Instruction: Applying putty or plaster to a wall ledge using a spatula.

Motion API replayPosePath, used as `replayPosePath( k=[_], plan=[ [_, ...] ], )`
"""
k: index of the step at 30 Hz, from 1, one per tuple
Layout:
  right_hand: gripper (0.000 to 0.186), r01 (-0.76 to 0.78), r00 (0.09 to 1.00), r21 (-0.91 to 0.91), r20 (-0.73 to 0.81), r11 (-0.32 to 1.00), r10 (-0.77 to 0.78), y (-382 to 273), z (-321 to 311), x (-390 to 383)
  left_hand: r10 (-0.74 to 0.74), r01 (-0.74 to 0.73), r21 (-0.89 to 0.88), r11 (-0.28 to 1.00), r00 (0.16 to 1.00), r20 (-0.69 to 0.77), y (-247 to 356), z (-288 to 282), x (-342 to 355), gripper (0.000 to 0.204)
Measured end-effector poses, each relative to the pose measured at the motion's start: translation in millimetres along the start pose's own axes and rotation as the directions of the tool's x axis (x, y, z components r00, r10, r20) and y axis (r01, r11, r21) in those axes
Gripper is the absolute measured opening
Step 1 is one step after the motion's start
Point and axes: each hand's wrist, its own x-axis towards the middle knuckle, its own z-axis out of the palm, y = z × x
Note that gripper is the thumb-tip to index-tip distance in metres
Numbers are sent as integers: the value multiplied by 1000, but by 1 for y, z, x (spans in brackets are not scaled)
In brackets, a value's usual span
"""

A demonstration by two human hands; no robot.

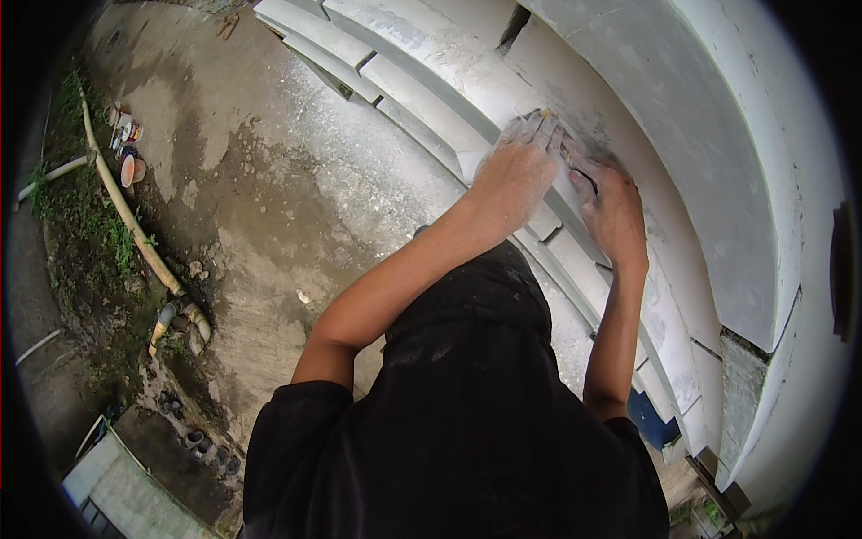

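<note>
White dust coats both my hands, which meet at a pale stepped ledge [431, 76] on the white wall. My left hand [521, 162] lies over the ledge, its fingers pressed together. A small yellowish bit shows at its fingertips, and what lies under them is hidden. Close beside it, my right hand [612, 205] is curled around a thin, dark-edged tool [588, 180] whose kind I cannot make out. The tool's far end points toward the left fingers. Grey smudges mark the wall surface just past both hands.
White dust is scattered over the concrete ground [260, 207] below the ledge. A long pale pipe [130, 216] runs along a weedy strip at left, near several small buckets [132, 171]. Shoes [202, 442] lie at lower left. A broad grey panel [700, 162] rises at right.
</note>
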Motion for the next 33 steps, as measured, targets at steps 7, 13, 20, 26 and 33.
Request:
replayPosePath(
  k=[7, 13, 20, 26, 33],
  plan=[
    [24, -60, 998, -3, 2, 998, 60, -53, -16, -2, -51, 49, -50, 998, 998, -28, -17, -39, -10, 57],
    [25, -209, 975, -113, 58, 971, 217, -15, -38, -50, 50, -22, -242, 970, 993, 110, 37, -3, -24, 63],
    [25, -152, 988, 10, -20, 988, 152, -29, 0, 0, -74, 70, -114, 991, 997, -31, -3, -8, -16, 60],
    [20, -159, 987, -31, -21, 987, 158, -36, -25, -31, -66, 66, -145, 987, 998, 5, 8, -18, -17, 60],
    [20, -134, 991, -91, -35, 987, 131, -18, -28, -18, -90, 89, 16, 996, 993, 70, 7, -5, 4, 57]
  ],
)
